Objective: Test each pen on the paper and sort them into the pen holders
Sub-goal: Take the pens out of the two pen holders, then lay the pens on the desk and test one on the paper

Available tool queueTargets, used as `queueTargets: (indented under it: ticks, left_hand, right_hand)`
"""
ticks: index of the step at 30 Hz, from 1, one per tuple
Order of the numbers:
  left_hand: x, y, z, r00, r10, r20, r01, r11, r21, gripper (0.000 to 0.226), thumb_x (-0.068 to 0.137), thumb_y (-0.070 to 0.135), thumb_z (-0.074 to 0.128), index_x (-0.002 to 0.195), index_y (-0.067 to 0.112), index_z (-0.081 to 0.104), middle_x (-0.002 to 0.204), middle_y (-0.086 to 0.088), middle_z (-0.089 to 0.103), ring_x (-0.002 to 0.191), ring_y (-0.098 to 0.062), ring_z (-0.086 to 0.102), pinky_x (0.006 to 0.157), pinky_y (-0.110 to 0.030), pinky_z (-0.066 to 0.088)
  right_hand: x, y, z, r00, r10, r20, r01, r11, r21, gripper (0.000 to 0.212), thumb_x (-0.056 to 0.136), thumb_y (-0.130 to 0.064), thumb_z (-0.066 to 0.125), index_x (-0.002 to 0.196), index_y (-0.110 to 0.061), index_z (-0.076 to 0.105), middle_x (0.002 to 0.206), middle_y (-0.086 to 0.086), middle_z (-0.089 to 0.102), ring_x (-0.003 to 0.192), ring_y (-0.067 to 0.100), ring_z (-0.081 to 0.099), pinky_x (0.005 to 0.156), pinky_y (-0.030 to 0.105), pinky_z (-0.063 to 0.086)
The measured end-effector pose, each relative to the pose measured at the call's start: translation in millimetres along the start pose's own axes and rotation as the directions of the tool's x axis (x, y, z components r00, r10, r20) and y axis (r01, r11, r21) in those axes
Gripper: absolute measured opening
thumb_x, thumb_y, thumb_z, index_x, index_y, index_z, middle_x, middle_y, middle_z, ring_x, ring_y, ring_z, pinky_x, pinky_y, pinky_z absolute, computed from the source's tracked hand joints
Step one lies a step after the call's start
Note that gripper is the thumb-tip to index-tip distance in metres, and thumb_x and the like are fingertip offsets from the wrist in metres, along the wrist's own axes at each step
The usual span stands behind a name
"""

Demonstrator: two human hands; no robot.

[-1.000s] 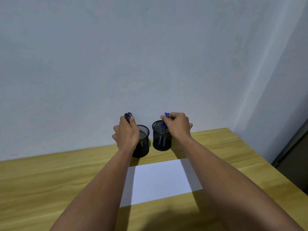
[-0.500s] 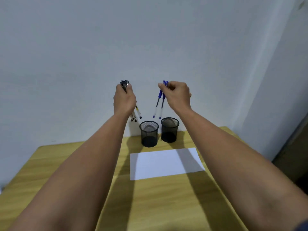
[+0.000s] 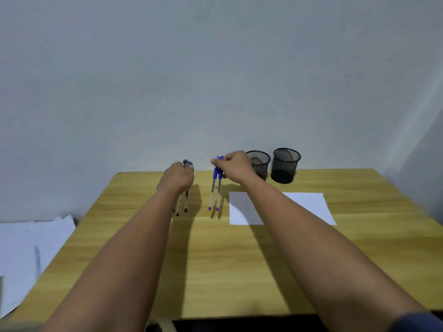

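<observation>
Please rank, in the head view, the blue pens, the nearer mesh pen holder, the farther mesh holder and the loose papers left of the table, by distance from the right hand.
1. Blue pens, held in the right hand.
2. Nearer mesh pen holder, just behind the hand.
3. Farther mesh holder, further right.
4. Loose papers, far left, off the table.

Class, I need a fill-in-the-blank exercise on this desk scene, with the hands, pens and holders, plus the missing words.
1. The right hand holds two pens with ____ caps.
2. The two mesh pen holders stand at the back of the table, and no ____ stand in them.
3. The sheet of paper lies flat in front of the ____.
4. The left hand grips a bunch of ____ pens.

Missing words: blue; pens; holders; black
</observation>
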State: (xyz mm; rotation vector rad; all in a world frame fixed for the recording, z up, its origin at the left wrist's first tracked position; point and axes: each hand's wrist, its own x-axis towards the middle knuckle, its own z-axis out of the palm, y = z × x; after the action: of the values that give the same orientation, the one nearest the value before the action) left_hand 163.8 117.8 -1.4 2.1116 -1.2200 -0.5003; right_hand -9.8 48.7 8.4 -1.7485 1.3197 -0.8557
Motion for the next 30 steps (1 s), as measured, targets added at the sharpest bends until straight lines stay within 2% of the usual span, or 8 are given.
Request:
queueTargets:
  ticks: [2,4,11,15,18,23,28,30]
  left_hand:
    - [1,-26,14,0.999,-0.043,0.008,0.042,0.995,0.088,0.035,0.100,0.044,0.044,0.105,0.013,0.060,0.115,-0.014,0.070,0.106,-0.035,0.064,0.087,-0.040,0.049]
    - [0,-40,25,0.998,-0.063,0.002,0.062,0.980,0.189,0.036,0.100,0.045,0.045,0.113,0.014,0.058,0.117,-0.013,0.067,0.108,-0.036,0.062,0.084,-0.039,0.047]
    - [-2,-58,30,0.995,0.022,-0.095,0.016,0.924,0.383,0.041,0.095,0.048,0.060,0.123,0.018,0.057,0.119,-0.009,0.065,0.110,-0.033,0.062,0.077,-0.039,0.045]
    - [-3,-64,30,0.995,0.034,-0.096,0.007,0.916,0.401,0.042,0.094,0.044,0.062,0.127,0.018,0.058,0.124,-0.009,0.061,0.113,-0.034,0.060,0.084,-0.045,0.052]
    - [-6,-66,30,0.995,0.030,-0.090,0.008,0.916,0.400,0.041,0.094,0.043,0.062,0.126,0.019,0.058,0.123,-0.008,0.061,0.111,-0.033,0.060,0.085,-0.045,0.054]
    - [-14,-70,31,0.994,0.043,-0.099,0.002,0.912,0.411,0.041,0.095,0.042,0.062,0.128,0.018,0.057,0.123,-0.009,0.061,0.110,-0.033,0.060,0.083,-0.045,0.053]
    - [-23,-64,17,0.988,0.107,-0.108,-0.056,0.915,0.399,0.048,0.096,0.045,0.060,0.137,0.020,0.052,0.136,-0.009,0.055,0.124,-0.034,0.051,0.089,-0.048,0.051]
    - [-26,-57,8,0.976,0.198,-0.085,-0.149,0.905,0.398,0.050,0.097,0.041,0.060,0.142,0.022,0.050,0.143,-0.006,0.053,0.128,-0.033,0.049,0.092,-0.048,0.050]
  right_hand:
    - [0,17,26,0.998,0.050,0.045,-0.047,0.997,-0.067,0.042,0.088,-0.041,0.083,0.069,-0.008,0.067,0.074,0.027,0.069,0.065,0.026,0.062,0.075,0.047,0.060]
    - [2,31,46,0.993,0.086,0.076,-0.076,0.988,-0.134,0.042,0.090,-0.043,0.081,0.070,-0.010,0.065,0.068,0.016,0.064,0.066,0.025,0.060,0.067,0.038,0.050]
    - [0,42,71,0.994,0.076,0.076,-0.040,0.921,-0.388,0.044,0.089,-0.054,0.077,0.087,-0.011,0.068,0.087,0.007,0.069,0.083,0.030,0.067,0.059,0.033,0.042]
    - [-6,34,66,0.992,0.071,0.106,-0.010,0.872,-0.490,0.030,0.091,-0.039,0.075,0.086,-0.013,0.061,0.094,0.008,0.068,0.087,0.032,0.064,0.064,0.033,0.044]
    - [-15,25,61,0.983,0.121,0.141,-0.021,0.826,-0.563,0.032,0.091,-0.032,0.072,0.076,-0.017,0.048,0.085,0.004,0.057,0.086,0.031,0.059,0.064,0.033,0.041]
    - [-27,22,70,0.958,0.199,0.206,-0.039,0.803,-0.595,0.017,0.087,-0.024,0.072,0.086,-0.016,0.058,0.094,0.006,0.071,0.089,0.031,0.074,0.069,0.034,0.059]
    - [-30,13,62,0.974,0.155,0.163,-0.013,0.764,-0.645,0.017,0.092,-0.023,0.070,0.089,-0.016,0.055,0.093,0.003,0.062,0.087,0.027,0.063,0.063,0.033,0.045]
    - [-30,2,47,0.977,0.143,0.160,-0.013,0.784,-0.620,0.025,0.093,-0.031,0.073,0.082,-0.016,0.055,0.089,0.004,0.064,0.082,0.025,0.062,0.064,0.035,0.049]
